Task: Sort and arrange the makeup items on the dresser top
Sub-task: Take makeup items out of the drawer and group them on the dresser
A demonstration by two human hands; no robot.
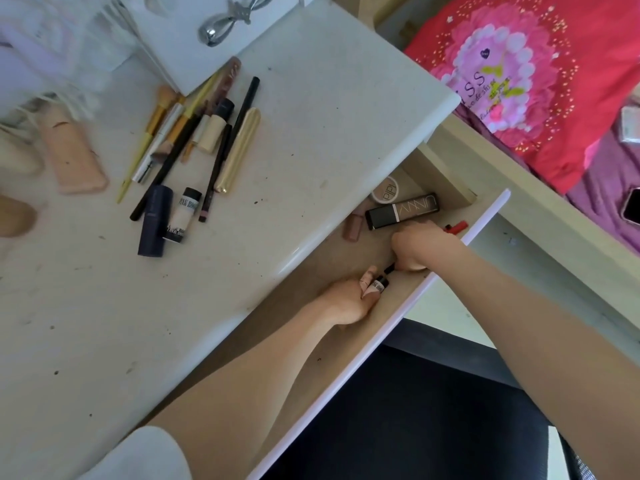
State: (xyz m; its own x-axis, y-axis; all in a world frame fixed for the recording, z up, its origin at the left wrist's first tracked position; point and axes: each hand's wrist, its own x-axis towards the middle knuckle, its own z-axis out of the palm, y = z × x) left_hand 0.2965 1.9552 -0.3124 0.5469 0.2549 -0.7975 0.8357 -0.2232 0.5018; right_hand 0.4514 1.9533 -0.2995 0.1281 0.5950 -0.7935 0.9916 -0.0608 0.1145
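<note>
Both hands down in the open drawer: left hand grips a small tube, right hand pinches a black pencil. Next, lift both onto the surface.

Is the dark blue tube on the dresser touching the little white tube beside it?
Touching. The head view shows the dark blue tube lying flush against the white tube, no gap visible between them.

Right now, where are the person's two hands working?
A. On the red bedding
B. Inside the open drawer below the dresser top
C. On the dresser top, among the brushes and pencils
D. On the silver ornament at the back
B. Both the left hand and the right hand are down inside the open drawer, the left gripping a small tube, while the pile of brushes and pencils on the dresser top lies untouched.
</note>
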